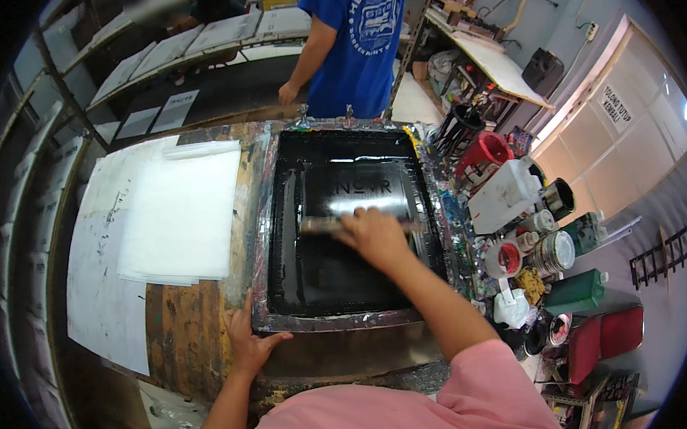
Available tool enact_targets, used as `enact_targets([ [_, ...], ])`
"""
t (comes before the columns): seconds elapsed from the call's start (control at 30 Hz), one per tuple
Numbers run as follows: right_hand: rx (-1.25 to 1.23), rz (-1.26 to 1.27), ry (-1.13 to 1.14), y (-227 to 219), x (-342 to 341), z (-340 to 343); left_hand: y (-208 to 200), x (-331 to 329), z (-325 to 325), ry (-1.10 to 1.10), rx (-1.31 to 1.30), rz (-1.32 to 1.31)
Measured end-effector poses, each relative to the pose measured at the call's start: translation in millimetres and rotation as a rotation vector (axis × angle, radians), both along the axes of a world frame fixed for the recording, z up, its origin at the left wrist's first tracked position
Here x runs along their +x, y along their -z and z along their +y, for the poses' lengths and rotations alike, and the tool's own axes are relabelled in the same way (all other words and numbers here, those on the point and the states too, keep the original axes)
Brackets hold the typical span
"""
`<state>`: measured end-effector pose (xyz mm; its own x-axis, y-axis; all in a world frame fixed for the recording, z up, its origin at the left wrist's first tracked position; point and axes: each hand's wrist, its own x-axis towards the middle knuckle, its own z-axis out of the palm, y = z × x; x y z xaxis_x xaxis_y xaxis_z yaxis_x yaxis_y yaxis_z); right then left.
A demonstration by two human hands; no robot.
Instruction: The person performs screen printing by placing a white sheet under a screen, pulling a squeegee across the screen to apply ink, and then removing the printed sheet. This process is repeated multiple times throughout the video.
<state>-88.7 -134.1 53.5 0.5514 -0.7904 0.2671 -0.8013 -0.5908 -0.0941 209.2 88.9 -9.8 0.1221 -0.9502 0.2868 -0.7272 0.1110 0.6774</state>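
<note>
A screen-printing frame (338, 323) lies flat on the worktable, its mesh (317, 279) covered in wet black ink with a strip of dark lettering toward the far half. My right hand (377, 238) is closed over the wooden handle of a squeegee (319, 226), which lies crosswise over the middle of the mesh. The squeegee's blade edge is hard to make out. At the frame's near left corner rests my left hand (250, 340), thumb and fingers spread along the two outer edges. What lies under the mesh is hidden.
To the left, stacked white sheets (180, 214) lie on the stained wooden table (186, 330). Ink tubs, a white jug (504, 196) and a green container (576, 291) crowd the right side. Beyond the frame's hinge clamps (349, 114) stands a person in a blue shirt (356, 52).
</note>
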Motion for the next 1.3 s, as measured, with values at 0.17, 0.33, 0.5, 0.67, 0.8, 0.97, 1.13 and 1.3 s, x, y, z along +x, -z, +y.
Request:
enact_targets([
  [0.17, 0.153, 0.001, 0.025, -44, -8, 131, -13, -13, -2, -0.009, -0.062, 0.133],
  [0.33, -0.186, -0.086, -0.023, -146, -5, 139, -83, -35, -38, -0.047, -0.351, 0.509],
  [0.5, -0.509, -0.204, 0.019, -235, 11, 59, -137, -24, -129, 0.07, -0.687, 0.573],
  [0.67, -0.595, -0.242, 0.017, -260, 14, 18, -63, -21, -243, -0.027, -0.178, 0.679],
  [0.8, -0.568, -0.301, 0.02, -272, 16, 0, 4, -28, -327, 0.06, -0.254, -0.015],
  [0.97, -0.568, -0.325, -0.006, -280, 17, -12, 21, -39, -362, -0.008, -0.057, -0.25],
  [1.13, -0.632, -0.306, 0.009, -288, 18, -22, -26, 0, -352, 0.171, 0.048, 0.278],
  [1.3, -0.556, -0.306, 0.013, -282, 19, -7, -37, 90, -258, -0.099, 0.024, 0.372],
])
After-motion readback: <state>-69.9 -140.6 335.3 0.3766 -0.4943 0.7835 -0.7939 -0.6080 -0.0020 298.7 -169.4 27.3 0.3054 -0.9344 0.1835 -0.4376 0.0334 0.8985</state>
